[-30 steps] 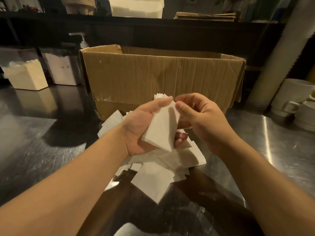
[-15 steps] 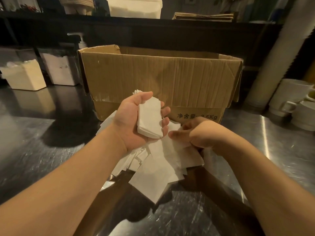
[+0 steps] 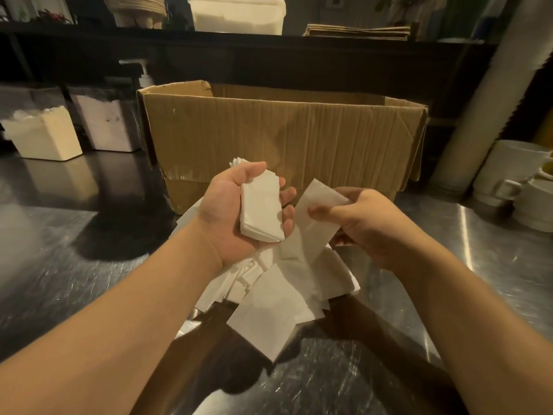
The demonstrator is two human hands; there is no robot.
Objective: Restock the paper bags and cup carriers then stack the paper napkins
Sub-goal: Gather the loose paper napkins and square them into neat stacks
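Scanning from the left: two white containers (image 3: 45,136) stand at the back of the steel counter (image 3: 59,265), a pump bottle (image 3: 143,76) behind them. Next comes an open cardboard box (image 3: 284,136), set broadside, its long axis running left-right.

In front of the box, the left hand (image 3: 236,211) is turned palm up, fingers and thumb curled round a small stack of napkins (image 3: 261,211). Stack is oblong; its long axis runs away from the person, far end tipped slightly left, the near end overhanging the palm.

Just right of it, the right hand (image 3: 356,220) pinches a single napkin (image 3: 317,214) between thumb and fingers. That napkin stands tilted, long axis running from lower left up to the right, upper corner pointing toward the box. Its left edge is near the left fingertips; I cannot tell if they touch.

Below both hands, a loose heap of napkins (image 3: 278,298) lies scattered on the counter, pieces pointing every way, spreading toward the person.

Far right: stacked white mugs (image 3: 514,181) beside a pale pillar (image 3: 484,109).
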